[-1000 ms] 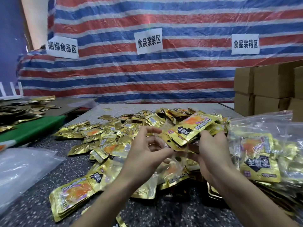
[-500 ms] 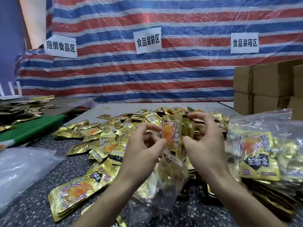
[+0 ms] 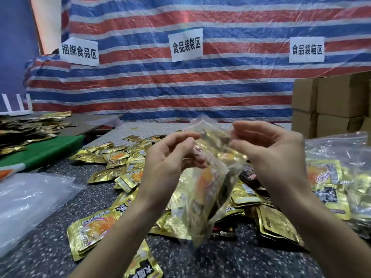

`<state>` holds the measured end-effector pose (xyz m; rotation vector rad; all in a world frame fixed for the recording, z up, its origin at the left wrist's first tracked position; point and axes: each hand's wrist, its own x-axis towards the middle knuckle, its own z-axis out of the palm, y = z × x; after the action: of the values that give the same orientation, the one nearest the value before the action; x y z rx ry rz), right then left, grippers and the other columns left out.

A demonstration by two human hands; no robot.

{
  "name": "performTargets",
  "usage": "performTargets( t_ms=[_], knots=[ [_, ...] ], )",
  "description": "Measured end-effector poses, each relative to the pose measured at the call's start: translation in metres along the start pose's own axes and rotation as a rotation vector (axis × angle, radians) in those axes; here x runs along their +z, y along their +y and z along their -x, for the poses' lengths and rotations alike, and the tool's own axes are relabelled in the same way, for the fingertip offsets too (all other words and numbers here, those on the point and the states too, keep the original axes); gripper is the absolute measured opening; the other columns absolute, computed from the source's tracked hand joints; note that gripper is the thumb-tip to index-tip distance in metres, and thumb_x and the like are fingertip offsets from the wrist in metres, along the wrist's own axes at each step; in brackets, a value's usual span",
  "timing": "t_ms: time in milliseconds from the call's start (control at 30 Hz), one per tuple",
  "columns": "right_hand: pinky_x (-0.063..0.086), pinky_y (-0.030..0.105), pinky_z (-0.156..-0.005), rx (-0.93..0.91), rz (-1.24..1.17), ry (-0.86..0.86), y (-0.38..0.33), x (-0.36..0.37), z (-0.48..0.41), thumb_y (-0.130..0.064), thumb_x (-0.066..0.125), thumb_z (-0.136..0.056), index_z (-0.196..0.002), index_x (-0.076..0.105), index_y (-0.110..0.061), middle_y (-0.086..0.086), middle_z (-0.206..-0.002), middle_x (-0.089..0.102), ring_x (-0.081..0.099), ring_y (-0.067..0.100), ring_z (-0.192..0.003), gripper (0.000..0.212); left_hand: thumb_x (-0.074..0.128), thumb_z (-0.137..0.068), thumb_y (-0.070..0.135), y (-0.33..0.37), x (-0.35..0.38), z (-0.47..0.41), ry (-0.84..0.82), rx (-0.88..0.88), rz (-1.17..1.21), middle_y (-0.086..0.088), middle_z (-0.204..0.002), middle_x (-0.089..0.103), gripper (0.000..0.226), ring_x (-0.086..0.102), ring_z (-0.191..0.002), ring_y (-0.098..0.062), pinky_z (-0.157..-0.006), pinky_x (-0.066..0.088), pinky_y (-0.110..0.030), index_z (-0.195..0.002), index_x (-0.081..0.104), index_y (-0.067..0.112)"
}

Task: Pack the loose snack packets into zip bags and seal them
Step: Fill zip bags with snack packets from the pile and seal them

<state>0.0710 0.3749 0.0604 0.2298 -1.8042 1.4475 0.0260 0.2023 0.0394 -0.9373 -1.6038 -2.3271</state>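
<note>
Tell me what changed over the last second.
The packets the right hand held above the zip bag went down inside it; that hand let them go. It and the left hand now pinch the bag's mouth. The loose packets and filled bags stayed put.

The counter is dark, speckled stone. A wide heap of gold snack packets sprawls across its middle, many overlapping, a few spilling toward the near edge. At the left lies a flat pile of clear plastic bags, with a green board just beyond it. On the right sit filled zip bags, gold packets showing through.
</note>
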Motion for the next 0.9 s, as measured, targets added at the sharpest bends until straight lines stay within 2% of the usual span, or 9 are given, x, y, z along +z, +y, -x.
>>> performTargets(
  t_ms=[100,200,267,333,433,533,633,800,900],
  knots=[
    [0.060,0.024,-0.075,0.071,-0.246,0.103,-0.005,0.000,-0.003,0.008,0.072,-0.084,-0.095,0.076,-0.011,0.005,-0.088,0.079,0.076,0.018,-0.083,0.022,0.055,-0.091,0.017,0.007,-0.004,-0.002,-0.175,0.015,0.210,-0.017,-0.089,0.070,0.029,0.070,-0.081,-0.027,-0.074,0.057,-0.032,-0.115,0.065,0.006],
    [0.063,0.031,-0.073,0.196,-0.479,0.160,-0.009,-0.004,-0.008,0.012,0.066,-0.084,-0.084,0.074,-0.006,0.012,-0.083,0.078,0.076,0.024,-0.077,0.020,0.050,-0.093,0.021,0.009,-0.012,-0.003,-0.261,0.066,0.280,-0.023,-0.091,0.072,0.033,0.068,-0.069,-0.032,-0.061,0.057,-0.037,-0.125,0.058,0.018],
    [0.063,0.035,-0.076,0.223,-0.507,0.137,-0.009,-0.010,-0.011,0.012,0.062,-0.085,-0.070,0.076,-0.011,0.012,-0.081,0.077,0.075,0.025,-0.077,0.030,0.050,-0.094,0.015,0.003,-0.022,-0.008,-0.091,0.076,0.072,-0.016,-0.074,0.070,0.023,0.060,-0.054,-0.028,-0.049,0.050,-0.035,-0.115,0.059,0.015],
    [0.063,0.037,-0.077,0.256,-0.475,0.078,-0.005,-0.014,-0.012,0.011,0.056,-0.089,-0.061,0.076,-0.015,0.009,-0.081,0.077,0.074,0.024,-0.081,0.043,0.052,-0.095,0.003,-0.006,-0.034,-0.015,-0.012,0.045,-0.347,-0.008,-0.069,0.068,0.015,0.060,-0.056,-0.024,-0.051,0.050,-0.036,-0.100,0.062,0.012],
    [0.061,0.032,-0.057,0.371,-0.472,-0.008,0.006,-0.014,-0.010,0.011,0.049,-0.090,-0.065,0.077,-0.010,0.010,-0.077,0.075,0.073,0.020,-0.071,0.043,0.060,-0.090,0.003,-0.028,-0.052,-0.020,-0.229,-0.077,-1.062,0.005,-0.089,0.066,0.019,0.064,-0.082,-0.014,-0.075,0.056,-0.030,-0.096,0.066,0.021],
    [0.052,0.022,-0.046,0.415,-0.395,-0.035,0.018,-0.014,-0.005,0.012,0.044,-0.093,-0.080,0.077,-0.004,0.011,-0.078,0.076,0.071,0.019,-0.066,0.039,0.066,-0.089,0.028,-0.050,-0.055,-0.012,-0.414,-0.326,-1.305,0.008,-0.101,0.056,0.024,0.058,-0.090,-0.010,-0.077,0.052,-0.030,-0.112,0.060,0.024],
    [0.053,0.020,-0.050,0.392,-0.375,-0.077,0.024,-0.019,-0.001,0.009,0.045,-0.093,-0.089,0.076,-0.003,0.011,-0.090,0.078,0.072,0.016,-0.071,0.034,0.065,-0.086,0.045,-0.062,-0.051,-0.009,-0.427,-0.394,-1.437,0.003,-0.104,0.057,0.034,0.054,-0.091,-0.014,-0.075,0.048,-0.033,-0.109,0.056,0.022],
    [0.061,0.026,-0.063,0.351,-0.347,-0.194,0.025,-0.029,0.001,0.013,0.047,-0.086,-0.102,0.075,-0.004,0.011,-0.099,0.077,0.074,0.017,-0.083,0.037,0.086,-0.072,0.037,-0.066,-0.045,-0.010,-0.264,-0.507,-1.243,0.002,-0.120,0.060,0.081,0.057,-0.088,-0.006,-0.076,0.048,-0.021,-0.141,0.049,0.016],
    [0.061,0.029,-0.071,0.343,-0.259,-0.230,0.029,-0.035,0.002,0.024,0.051,-0.079,-0.108,0.076,-0.011,0.007,-0.106,0.077,0.074,0.022,-0.095,0.052,0.091,-0.067,0.023,-0.063,-0.043,-0.011,-0.170,-0.519,-1.036,0.002,-0.097,0.067,0.066,0.061,-0.058,0.004,-0.048,0.044,-0.011,-0.125,0.061,0.012]
  ],
)
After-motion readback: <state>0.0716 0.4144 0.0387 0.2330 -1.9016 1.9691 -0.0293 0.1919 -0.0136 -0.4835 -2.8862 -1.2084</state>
